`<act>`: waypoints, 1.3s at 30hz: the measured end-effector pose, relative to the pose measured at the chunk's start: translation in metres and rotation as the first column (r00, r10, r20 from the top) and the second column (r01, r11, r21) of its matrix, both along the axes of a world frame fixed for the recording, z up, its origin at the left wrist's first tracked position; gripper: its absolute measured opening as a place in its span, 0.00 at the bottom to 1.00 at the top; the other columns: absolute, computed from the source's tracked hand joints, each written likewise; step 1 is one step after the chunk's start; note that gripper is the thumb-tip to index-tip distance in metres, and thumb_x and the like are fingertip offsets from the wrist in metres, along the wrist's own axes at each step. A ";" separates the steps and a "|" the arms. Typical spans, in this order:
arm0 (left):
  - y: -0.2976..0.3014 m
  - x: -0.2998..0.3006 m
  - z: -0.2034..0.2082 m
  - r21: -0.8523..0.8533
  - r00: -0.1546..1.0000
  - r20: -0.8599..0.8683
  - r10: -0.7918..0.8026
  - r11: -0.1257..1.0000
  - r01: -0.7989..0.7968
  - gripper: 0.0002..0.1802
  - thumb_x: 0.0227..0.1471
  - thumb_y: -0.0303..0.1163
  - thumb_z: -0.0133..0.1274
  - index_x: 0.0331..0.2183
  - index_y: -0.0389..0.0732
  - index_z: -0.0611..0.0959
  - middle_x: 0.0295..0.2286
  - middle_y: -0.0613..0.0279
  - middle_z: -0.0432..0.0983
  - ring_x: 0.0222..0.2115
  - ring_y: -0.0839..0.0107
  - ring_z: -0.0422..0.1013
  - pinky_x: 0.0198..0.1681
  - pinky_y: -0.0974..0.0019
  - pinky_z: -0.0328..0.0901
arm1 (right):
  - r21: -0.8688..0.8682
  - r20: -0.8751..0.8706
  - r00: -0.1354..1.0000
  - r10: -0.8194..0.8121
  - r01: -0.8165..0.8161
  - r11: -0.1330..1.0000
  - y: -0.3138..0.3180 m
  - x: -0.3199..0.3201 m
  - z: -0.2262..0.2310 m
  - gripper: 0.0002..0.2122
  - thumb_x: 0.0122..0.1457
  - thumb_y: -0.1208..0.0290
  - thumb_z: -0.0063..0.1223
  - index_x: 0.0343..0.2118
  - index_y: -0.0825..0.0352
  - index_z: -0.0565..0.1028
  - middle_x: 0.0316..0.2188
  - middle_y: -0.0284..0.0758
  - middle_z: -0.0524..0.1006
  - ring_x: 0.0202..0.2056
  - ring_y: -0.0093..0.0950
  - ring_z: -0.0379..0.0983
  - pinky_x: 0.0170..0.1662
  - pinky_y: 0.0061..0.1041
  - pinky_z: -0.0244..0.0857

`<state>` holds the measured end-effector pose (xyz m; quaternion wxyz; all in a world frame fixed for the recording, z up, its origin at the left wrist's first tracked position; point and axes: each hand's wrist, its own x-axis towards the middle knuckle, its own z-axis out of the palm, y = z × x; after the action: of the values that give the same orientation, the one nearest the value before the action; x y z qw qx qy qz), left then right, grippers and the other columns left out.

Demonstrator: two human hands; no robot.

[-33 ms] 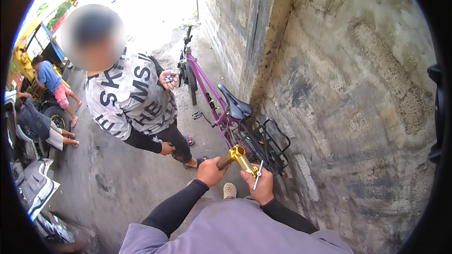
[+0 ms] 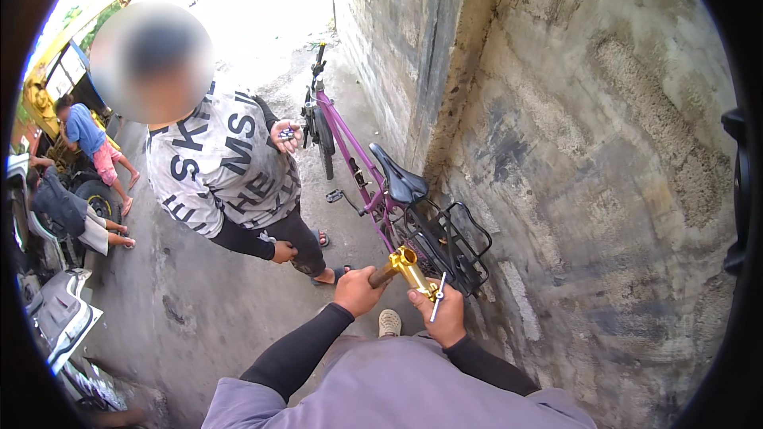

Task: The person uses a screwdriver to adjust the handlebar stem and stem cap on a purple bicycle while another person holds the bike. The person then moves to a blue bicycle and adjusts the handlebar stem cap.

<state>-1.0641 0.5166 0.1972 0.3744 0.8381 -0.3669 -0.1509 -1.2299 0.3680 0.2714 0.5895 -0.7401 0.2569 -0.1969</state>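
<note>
My left hand (image 2: 357, 292) is closed round a brown rod (image 2: 382, 275), whose far end meets a gold bicycle stem (image 2: 412, 273). An open round clamp of the stem faces up. At the stem's other end my right hand (image 2: 445, 315) is closed, thumb along the gold metal, with a silver T-handle wrench (image 2: 438, 297) standing out from between thumb and fingers. The wrench's tip is hidden, so I cannot tell whether it sits in a bolt. Both hands are in front of my body.
A purple bicycle (image 2: 350, 139) with a black saddle (image 2: 397, 175) and rear rack (image 2: 469, 246) stands by the rough concrete wall (image 2: 588, 151). To the left, a person (image 2: 230, 163) holds small metal parts in one palm. Farther left, two people crouch or bend by a vehicle wheel (image 2: 97, 197).
Almost nothing differs. My hands, the stem and the wrench keep the same hold and sit very slightly farther right in the picture.
</note>
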 end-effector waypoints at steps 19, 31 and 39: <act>0.011 0.035 0.029 -0.060 0.777 -0.395 -0.490 0.858 0.511 0.21 0.61 0.44 0.68 0.30 0.36 0.81 0.18 0.62 0.72 0.20 0.74 0.68 0.27 0.61 0.65 | -0.083 0.040 0.888 0.458 -0.453 0.887 -0.068 -0.006 0.005 0.25 0.52 0.73 0.79 0.52 0.72 0.80 0.37 0.36 0.85 0.37 0.19 0.79 0.43 0.25 0.75; 0.006 0.007 0.009 -0.061 0.999 0.036 0.002 0.998 0.001 0.26 0.60 0.49 0.68 0.29 0.35 0.81 0.18 0.58 0.73 0.21 0.72 0.68 0.29 0.58 0.67 | -0.112 0.065 0.997 0.043 -0.036 0.993 -0.010 0.007 0.009 0.19 0.60 0.66 0.74 0.47 0.76 0.82 0.31 0.35 0.85 0.32 0.19 0.79 0.38 0.25 0.74; 0.011 0.055 0.026 -0.210 0.471 -0.643 -0.604 0.730 0.650 0.26 0.60 0.50 0.69 0.29 0.35 0.80 0.19 0.67 0.72 0.23 0.78 0.68 0.28 0.63 0.65 | 0.127 0.061 0.895 0.442 -0.446 0.886 -0.087 0.002 0.007 0.27 0.56 0.66 0.78 0.54 0.75 0.78 0.42 0.34 0.86 0.38 0.18 0.79 0.43 0.21 0.74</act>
<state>-1.0089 0.5274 0.2233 0.3718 0.5413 -0.4808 -0.5810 -1.2280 0.2808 0.2781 0.6722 -0.7338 0.0849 -0.0499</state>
